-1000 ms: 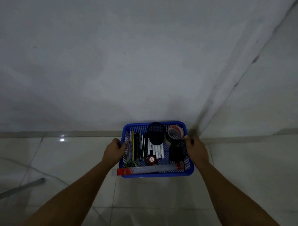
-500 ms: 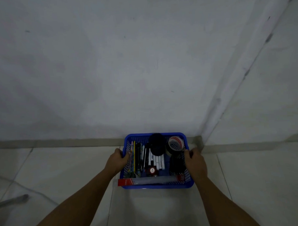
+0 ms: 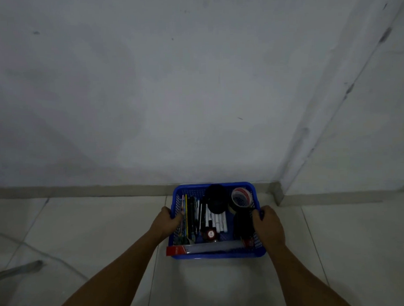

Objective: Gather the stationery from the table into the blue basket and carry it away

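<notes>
Above tiled floor by wall corner: blue perforated plastic basket (image 3: 217, 255) held at both short sides, left hand (image 3: 165, 224) and right hand (image 3: 269, 226) curled over rim; pens, tape roll, ruler inside; gathering looks done, carrying under way, set-down left

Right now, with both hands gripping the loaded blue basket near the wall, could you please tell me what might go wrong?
1. The long clear ruler with a red end lies across the near rim of the blue plastic mesh basket and pokes past its left corner; a tilt could let it slide out.
2. The roll of tape lies loose in the far corner and may roll about.
3. The left hand and right hand grip only the side rims, so the basket could tip forward.
</notes>
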